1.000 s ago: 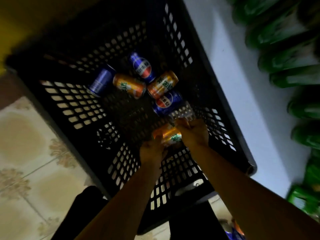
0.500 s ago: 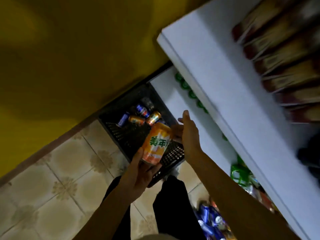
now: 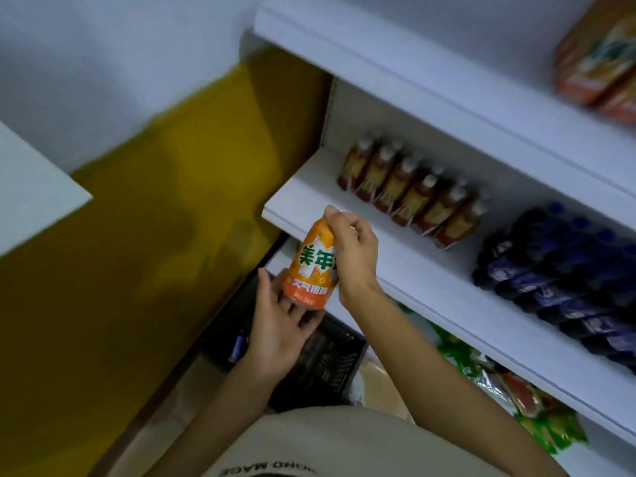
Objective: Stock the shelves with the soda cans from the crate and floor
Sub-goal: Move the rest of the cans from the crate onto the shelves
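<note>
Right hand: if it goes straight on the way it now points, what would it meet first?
Probably the front lip of the white shelf, at its left end; the right hand grips the orange can below it. The brown bottles stand further right. Depth is unclear.

Orange can (image 3: 311, 266) is showing big green characters "美年", with the rest hiding behind the right hand (image 3: 352, 251). The white line beneath is blurring out. Shirt (image 3: 344, 445) print is showing upside down and cut off. Shelf bottles' (image 3: 409, 194) labels aren't reading.

can (image 3: 311, 266) before shelf (image 3: 430, 270), crate (image 3: 330, 359) below — bottles (image 3: 409, 194) behind
</note>
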`<state>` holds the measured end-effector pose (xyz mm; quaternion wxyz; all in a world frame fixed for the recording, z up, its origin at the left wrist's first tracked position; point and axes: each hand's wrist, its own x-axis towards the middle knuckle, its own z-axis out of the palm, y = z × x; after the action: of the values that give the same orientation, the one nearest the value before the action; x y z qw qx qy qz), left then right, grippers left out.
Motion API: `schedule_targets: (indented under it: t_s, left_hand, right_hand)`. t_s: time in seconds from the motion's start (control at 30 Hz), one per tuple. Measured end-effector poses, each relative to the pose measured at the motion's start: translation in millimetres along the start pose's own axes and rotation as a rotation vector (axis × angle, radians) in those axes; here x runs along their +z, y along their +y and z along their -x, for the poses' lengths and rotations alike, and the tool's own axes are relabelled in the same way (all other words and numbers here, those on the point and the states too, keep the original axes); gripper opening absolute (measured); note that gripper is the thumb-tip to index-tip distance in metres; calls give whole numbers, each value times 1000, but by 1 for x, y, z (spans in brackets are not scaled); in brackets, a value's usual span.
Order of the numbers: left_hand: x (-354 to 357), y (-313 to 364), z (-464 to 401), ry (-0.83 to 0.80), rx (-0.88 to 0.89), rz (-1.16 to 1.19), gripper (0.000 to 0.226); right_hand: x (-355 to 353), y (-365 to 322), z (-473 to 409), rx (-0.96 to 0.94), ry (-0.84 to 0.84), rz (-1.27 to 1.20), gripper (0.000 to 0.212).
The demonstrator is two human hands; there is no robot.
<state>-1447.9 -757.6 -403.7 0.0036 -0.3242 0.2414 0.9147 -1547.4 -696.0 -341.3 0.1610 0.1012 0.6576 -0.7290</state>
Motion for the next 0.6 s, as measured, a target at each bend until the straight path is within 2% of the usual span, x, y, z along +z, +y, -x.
schedule_targets:
  t_s: [0.1, 0.17, 0.33, 0.5, 0.6]
  left_hand:
    - [34, 13, 16, -164, 168, -205, 90]
    - [55, 22, 24, -248, 220, -243, 91]
    - [107, 40, 38, -494, 201, -154, 90]
    - [149, 36, 49, -619, 184, -146, 86]
    - [169, 27, 53, -643, 149, -115, 85]
  right_hand:
    - [-2, -49, 14, -97, 63, -35, 27]
    - [-6, -80, 25, -170, 48, -23, 28]
    - [-30, -144, 52, -309, -77, 112, 33]
    - [-50, -174, 63, -409, 28, 114, 42]
    - [-65, -185, 63, -440, 41, 67, 40]
